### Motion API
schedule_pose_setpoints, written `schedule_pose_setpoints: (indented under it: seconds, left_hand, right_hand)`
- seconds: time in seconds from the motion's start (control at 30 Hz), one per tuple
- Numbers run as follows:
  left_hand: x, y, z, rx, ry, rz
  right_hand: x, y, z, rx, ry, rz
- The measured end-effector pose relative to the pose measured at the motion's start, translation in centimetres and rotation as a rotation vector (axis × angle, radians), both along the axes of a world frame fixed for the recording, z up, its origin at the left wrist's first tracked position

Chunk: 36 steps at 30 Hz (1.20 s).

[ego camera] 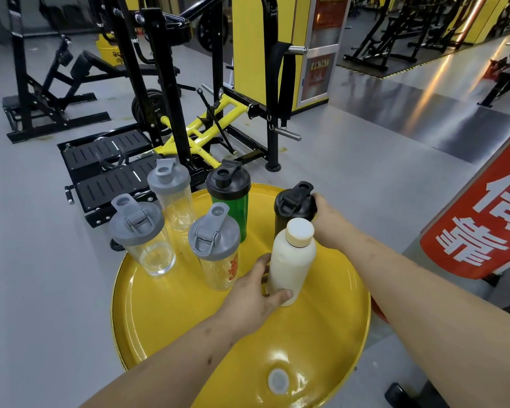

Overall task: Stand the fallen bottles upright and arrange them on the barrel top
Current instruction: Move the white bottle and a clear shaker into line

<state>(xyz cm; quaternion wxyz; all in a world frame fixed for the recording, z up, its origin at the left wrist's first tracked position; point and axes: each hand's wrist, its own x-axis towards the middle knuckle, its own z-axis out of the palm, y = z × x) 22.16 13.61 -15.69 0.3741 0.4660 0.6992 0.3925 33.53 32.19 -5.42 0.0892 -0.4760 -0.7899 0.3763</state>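
Note:
Several bottles stand upright on the yellow barrel top [171, 313]. My left hand [256, 293] grips the base of a cream bottle [292, 257] with a pale cap. My right hand [326, 219] holds a black shaker bottle [293, 207] from behind, at the right rim. A green shaker with a black lid [230, 198] stands at the far rim. Three clear shakers with grey lids stand left of it: one at the far left rim [171, 195], one at the left edge [145, 240], one with red print in the middle [215, 248].
A grey bung cap [278, 380] sits in the near part of the barrel top. Black and yellow gym machines [189, 119] stand on the grey floor just behind the barrel. A red banner with white characters [483, 225] leans at the right.

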Motion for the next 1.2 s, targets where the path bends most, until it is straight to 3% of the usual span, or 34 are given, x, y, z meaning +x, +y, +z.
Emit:
schedule_pose_setpoints:
  seconds: [0.3,0.5,0.8,1.0,1.2]
  left_hand:
    - [-0.3,-0.3,0.0,-0.03,0.028,-0.029]
    - [-1.6,-2.8,0.0,-0.142,0.191,-0.027]
    - [-7.4,-6.2,1.3,-0.218,0.374,0.232]
    - [-10.0,-5.8,1.7,-0.161,0.242,0.257]
    - [-11.1,-5.4,1.8,-0.095,0.117,0.111]
  right_hand:
    - [0.5,0.8,-1.2,-0.007,-0.038,-0.021]
    - [1.9,0.3,-2.4,-0.023,-0.079,-0.06]
    - [4.5,-5.4,-5.4,-0.068,-0.186,-0.107]
    - [3.9,-10.7,-8.0,-0.156,-0.047,-0.192]
    - [2.2,-12.6,-9.3,-0.158,0.085,-0.293]
